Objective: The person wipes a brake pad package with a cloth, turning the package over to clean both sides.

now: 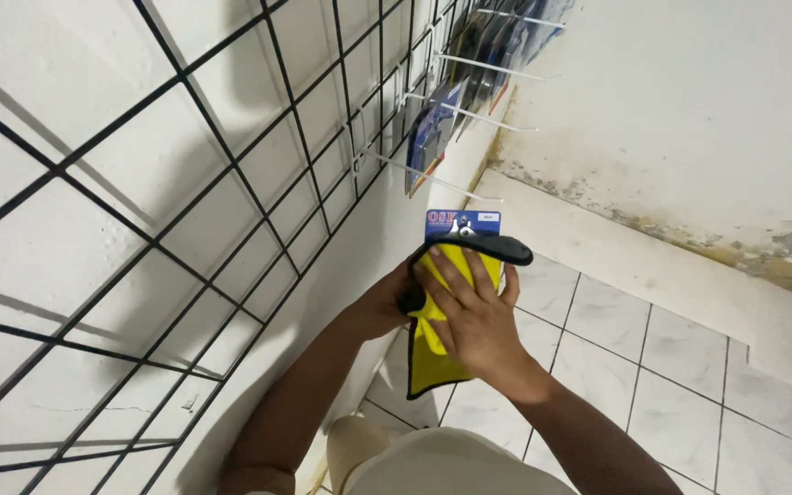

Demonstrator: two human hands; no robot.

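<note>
Right now my right hand (477, 316) lies flat over a yellow cloth (433, 348) with a dark border, fingers (446, 275) spread and pressed onto the fabric. The cloth is draped over a carded packet (463, 222) with a blue top edge and a black handle-like part (492, 246) curving across its front. My left hand (394, 298) is behind the cloth and the packet, curled round them from the wall side; most of it is hidden, so I cannot tell how tightly its fingers are closed, only that they have hold of the bundle. The cloth's lower end hangs loose below both hands, a corner pointing down towards the floor.

All of this sits in front of me, near a white wall carrying a black wire grid (231, 202). Further along the grid, white pegs (483, 119) stick out, and more blue carded packets (433, 137) hang from them, well apart from my hands. Beneath is a floor of pale tiles (671, 357), with a raised pale ledge (653, 275) along the far wall, whose lower part is stained.
</note>
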